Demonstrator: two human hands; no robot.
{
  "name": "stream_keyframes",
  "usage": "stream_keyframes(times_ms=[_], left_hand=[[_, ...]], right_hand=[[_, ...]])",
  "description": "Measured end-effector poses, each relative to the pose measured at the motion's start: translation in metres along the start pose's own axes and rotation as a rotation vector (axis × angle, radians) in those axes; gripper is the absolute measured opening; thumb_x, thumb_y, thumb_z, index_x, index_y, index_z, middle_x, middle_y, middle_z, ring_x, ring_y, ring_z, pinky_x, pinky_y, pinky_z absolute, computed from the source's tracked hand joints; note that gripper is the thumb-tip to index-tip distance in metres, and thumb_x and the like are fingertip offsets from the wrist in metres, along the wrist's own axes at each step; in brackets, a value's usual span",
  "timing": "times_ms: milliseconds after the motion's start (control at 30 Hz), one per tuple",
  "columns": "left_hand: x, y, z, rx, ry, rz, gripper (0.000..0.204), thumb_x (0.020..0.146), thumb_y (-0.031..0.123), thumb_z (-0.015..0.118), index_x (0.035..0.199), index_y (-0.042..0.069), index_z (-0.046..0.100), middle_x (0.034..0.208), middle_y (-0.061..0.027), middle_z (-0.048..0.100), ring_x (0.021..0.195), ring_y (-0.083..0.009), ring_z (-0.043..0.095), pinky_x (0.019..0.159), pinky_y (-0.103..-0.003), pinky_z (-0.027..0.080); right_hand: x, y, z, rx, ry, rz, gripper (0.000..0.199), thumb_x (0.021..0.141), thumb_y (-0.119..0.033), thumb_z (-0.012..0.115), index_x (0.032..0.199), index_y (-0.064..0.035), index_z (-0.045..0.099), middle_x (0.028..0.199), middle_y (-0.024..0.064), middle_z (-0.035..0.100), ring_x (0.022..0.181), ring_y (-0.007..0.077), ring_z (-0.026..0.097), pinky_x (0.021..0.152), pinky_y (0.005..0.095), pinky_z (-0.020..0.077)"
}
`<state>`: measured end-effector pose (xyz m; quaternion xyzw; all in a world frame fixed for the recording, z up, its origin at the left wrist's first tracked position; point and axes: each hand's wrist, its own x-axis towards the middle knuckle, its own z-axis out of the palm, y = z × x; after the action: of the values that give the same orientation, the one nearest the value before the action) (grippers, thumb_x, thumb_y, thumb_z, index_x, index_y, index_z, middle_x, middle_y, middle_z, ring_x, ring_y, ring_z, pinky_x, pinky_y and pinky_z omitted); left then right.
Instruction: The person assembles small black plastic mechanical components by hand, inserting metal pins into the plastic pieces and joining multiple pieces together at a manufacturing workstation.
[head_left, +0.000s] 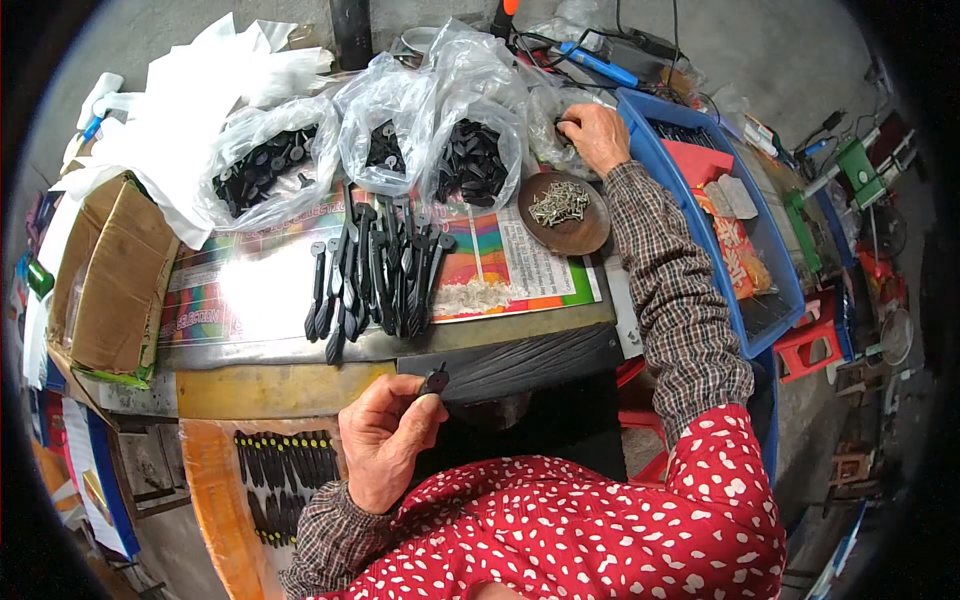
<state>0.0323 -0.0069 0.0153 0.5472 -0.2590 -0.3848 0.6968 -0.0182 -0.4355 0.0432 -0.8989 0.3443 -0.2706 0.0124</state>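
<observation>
Near the table's front edge my left hand (pixel 390 435) pinches a small black plastic part (pixel 436 380) with a round end between thumb and forefinger. My right hand (pixel 598 137) reaches to the back right, its fingers bent together over a small dark piece (pixel 563 130) beside a clear plastic bag (pixel 545 100); its exact kind is hidden. A brown round dish (pixel 545 236) of small metal screws or pins lies below that forearm. Long black plastic pieces (pixel 385 265) lie in a pile on the table. Three clear bags of small black parts (pixel 475 160) stand behind them.
A blue bin (pixel 700 220) with red and orange packaging borders the right side. An open cardboard box (pixel 120 270) stands at the left. An orange-edged tray (pixel 215 500) below the table holds rows of black pieces. A blue tool (pixel 600 65) with cords lies at the back.
</observation>
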Motion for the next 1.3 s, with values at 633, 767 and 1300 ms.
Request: stream_keyframes(times_ms=[633, 767, 1300], left_hand=[[0.000, -0.003, 0.000, -0.022, 0.007, 0.002, 0.008, 0.088, 0.006, 0.058, 0.093, 0.000, 0.057, 0.070, -0.0057, 0.061, 0.050, -0.0053, 0.047, 0.042, -0.018, 0.033], [0.001, -0.003, 0.000, -0.030, 0.002, 0.007, 0.008, 0.088, 0.006, 0.058, 0.093, 0.000, 0.057, 0.070, -0.0058, 0.061, 0.050, -0.0053, 0.047, 0.042, -0.018, 0.033], [-0.001, -0.006, -0.005, -0.005, 0.007, -0.001, 0.008, 0.088, 0.006, 0.058, 0.093, -0.001, 0.056, 0.070, -0.0068, 0.061, 0.050, -0.0064, 0.048, 0.042, -0.018, 0.033]], right_hand=[[-0.032, 0.002, -0.024, 0.906, 0.050, 0.125, 0.013, 0.080, -0.004, 0.063, 0.091, 0.0041, 0.060, 0.074, 0.0082, 0.064, 0.057, 0.0106, 0.060, 0.047, 0.0224, 0.0482], [-0.033, 0.001, -0.025, 0.954, 0.075, 0.180, 0.015, 0.081, -0.004, 0.062, 0.094, 0.0041, 0.061, 0.074, 0.0088, 0.065, 0.057, 0.0109, 0.061, 0.048, 0.0229, 0.0491], [-0.037, -0.001, -0.014, 0.885, 0.130, 0.210, 0.014, 0.081, -0.004, 0.061, 0.092, 0.0044, 0.062, 0.074, 0.0074, 0.065, 0.056, 0.0098, 0.061, 0.048, 0.0216, 0.0477]])
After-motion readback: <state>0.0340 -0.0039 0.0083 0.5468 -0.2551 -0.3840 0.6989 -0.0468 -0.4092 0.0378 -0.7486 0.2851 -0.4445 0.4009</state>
